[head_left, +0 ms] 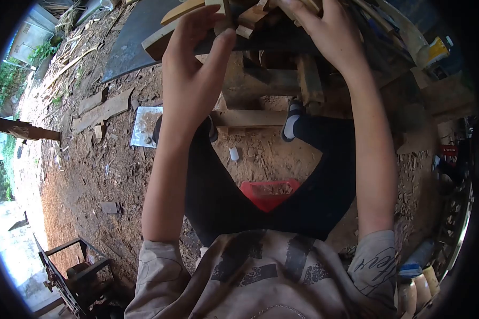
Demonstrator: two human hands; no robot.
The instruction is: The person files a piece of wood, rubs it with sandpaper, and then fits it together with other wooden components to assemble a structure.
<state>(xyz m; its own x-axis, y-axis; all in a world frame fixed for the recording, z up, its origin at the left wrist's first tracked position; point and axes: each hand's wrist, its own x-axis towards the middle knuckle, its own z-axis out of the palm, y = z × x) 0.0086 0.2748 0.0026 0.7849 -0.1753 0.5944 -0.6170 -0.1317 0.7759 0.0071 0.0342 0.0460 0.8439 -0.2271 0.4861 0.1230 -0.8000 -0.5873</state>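
Near the top edge, my left hand (194, 69) curves around the near end of a wooden block (226, 11), thumb at its lower end and fingers at its left side. To its right, my right hand (332, 37) reaches over several small wood pieces (253, 18), its fingertips partly cut off by the frame edge. Longer wooden strips (162, 42) lie beside and beneath my left hand on a dark tabletop (127, 50).
Under the table stands a wooden frame (266, 85). A red plastic tray (269, 199) with debris sits between my legs. Wood scraps (104, 109) litter the dirt floor. A metal frame (80, 266) stands lower left, and bottles (418, 284) are lower right.
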